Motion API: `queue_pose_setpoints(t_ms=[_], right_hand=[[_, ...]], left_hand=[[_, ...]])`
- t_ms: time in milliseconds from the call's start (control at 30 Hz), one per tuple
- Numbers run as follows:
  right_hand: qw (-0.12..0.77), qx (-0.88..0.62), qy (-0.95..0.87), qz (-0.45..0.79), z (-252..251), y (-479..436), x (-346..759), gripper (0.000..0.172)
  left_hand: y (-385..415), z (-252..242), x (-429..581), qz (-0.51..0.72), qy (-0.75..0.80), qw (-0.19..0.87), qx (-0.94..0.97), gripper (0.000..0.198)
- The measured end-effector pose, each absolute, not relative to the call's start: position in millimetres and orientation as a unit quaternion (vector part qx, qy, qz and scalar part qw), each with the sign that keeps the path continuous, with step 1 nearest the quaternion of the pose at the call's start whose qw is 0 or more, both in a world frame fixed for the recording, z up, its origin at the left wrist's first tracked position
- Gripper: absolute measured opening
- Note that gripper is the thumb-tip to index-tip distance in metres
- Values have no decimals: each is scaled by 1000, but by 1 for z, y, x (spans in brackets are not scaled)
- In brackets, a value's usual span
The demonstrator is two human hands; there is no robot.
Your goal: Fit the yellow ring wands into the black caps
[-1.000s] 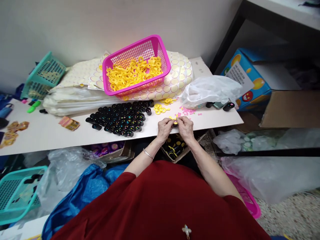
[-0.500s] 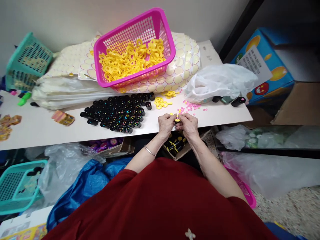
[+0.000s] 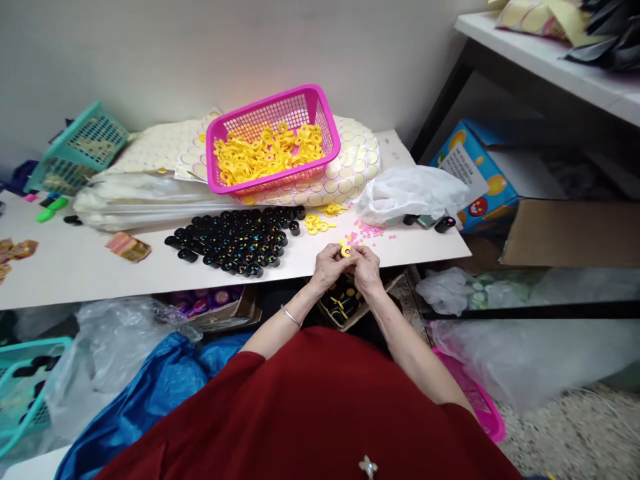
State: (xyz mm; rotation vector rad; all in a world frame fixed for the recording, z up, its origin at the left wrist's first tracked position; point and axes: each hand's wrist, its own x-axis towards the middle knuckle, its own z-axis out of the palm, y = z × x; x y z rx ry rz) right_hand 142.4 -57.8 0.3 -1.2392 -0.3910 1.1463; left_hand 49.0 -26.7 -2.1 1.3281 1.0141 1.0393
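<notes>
Near the table's front edge, my left hand point(image 3: 329, 267) is closed on a small yellow ring-shaped cap point(image 3: 346, 251) with a dark-rimmed centre and a short tab. My right hand point(image 3: 367, 268) is closed against its other side, fingertips touching the left hand. The fingers hide what is under the cap. Just beyond lie loose pink rings point(image 3: 369, 231) and several flat yellow ring pieces point(image 3: 316, 225). To the left stands a dense group of black tubes point(image 3: 240, 243), open ends up, with coloured specks inside.
A pink basket point(image 3: 273, 183) of yellow pieces rests on circle-printed sheets at the back. A white plastic bag point(image 3: 415, 190) and blue carton point(image 3: 475, 173) are at right. Below the table edge, an open box point(image 3: 345, 303) holds black-and-yellow pieces. A teal basket point(image 3: 90, 150) leans far left.
The camera view has tilted up and shifted right. Both hands have turned the held piece, so its yellow cap now faces up more plainly; the black part seen beneath it is hidden.
</notes>
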Motion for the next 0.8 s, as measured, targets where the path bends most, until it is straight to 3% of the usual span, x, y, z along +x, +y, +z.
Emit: queue_pose_setpoints(t_ms=[200, 433, 600, 800], right_hand=[[632, -521, -132, 559, 11, -90, 150, 29], [609, -498, -148, 600, 10, -120, 169, 30], [602, -412, -143, 669, 9, -124, 178, 31], [562, -338, -212, 725, 10, -137, 193, 48]], left_hand=[[-33, -6, 46, 409, 365, 613, 568, 49], [-47, 14, 37, 325, 235, 637, 658, 45], [-49, 29, 36, 268, 149, 580, 755, 43], [-54, 36, 36, 221, 119, 512, 821, 47]])
